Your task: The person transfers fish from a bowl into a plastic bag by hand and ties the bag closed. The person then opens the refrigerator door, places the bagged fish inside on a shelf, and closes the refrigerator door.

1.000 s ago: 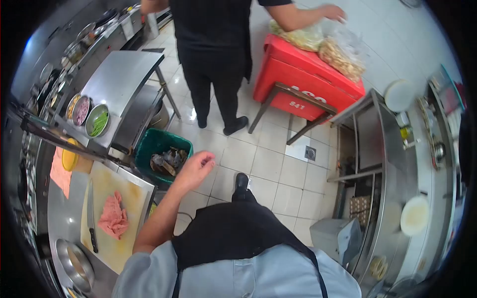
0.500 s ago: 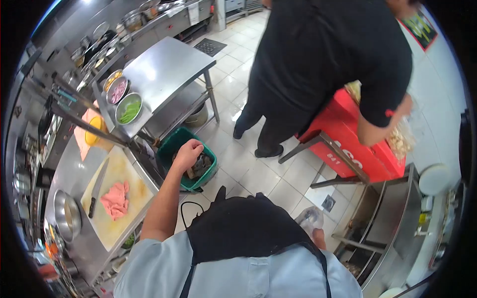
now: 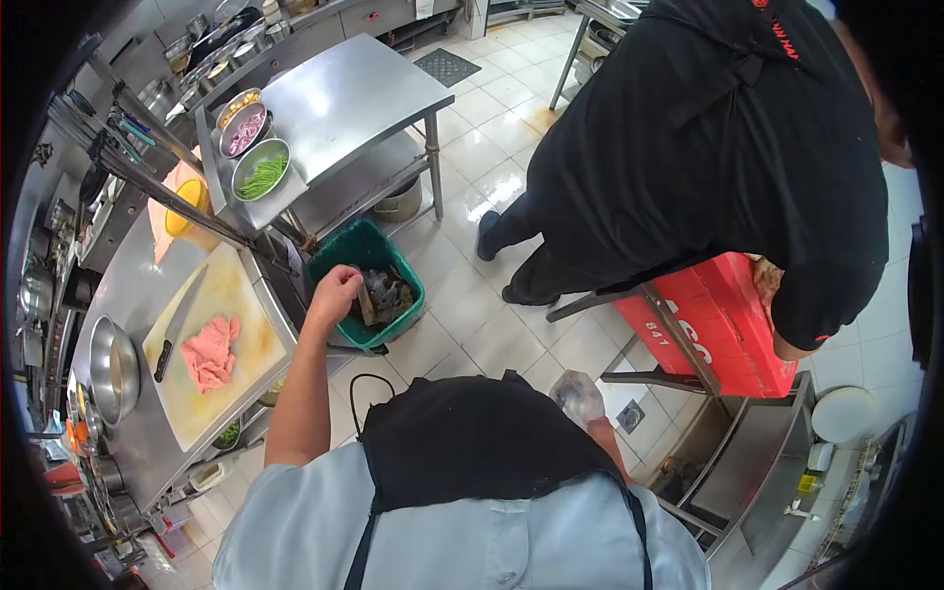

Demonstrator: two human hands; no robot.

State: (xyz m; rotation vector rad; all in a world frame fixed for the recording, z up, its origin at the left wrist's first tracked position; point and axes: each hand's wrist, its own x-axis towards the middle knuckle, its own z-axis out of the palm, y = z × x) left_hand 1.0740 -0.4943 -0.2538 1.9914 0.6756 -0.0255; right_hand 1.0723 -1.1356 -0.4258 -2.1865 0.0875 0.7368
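My left hand (image 3: pixel 337 288) is over the near left rim of a green waste bin (image 3: pixel 339 245), its fingers curled together; whatever they hold, if anything, is hidden. Inside the bin lie dark and clear scraps (image 3: pixel 395 294). Low on my other side, my right hand (image 3: pixel 602 430) grips a clear plastic bag (image 3: pixel 577 395), whose contents I cannot make out. Left of my forearm, a pink cloth (image 3: pixel 210 354) lies crumpled on a stained cutting board (image 3: pixel 237 296). A knife (image 3: pixel 179 325) rests along the board's left side.
A steel table (image 3: pixel 346 83) carries bowls of green vegetable pieces (image 3: pixel 264 177) and sliced onion (image 3: pixel 244 134). A steel bowl (image 3: pixel 114 370) is beside the board. At right, a person in black (image 3: pixel 693 157) bends over a red crate (image 3: pixel 693 320) near a sink (image 3: pixel 747 447).
The view has shifted. My right hand and the plastic bag have come further into view. My left hand remains over the bin, and the person in black has leaned further right.
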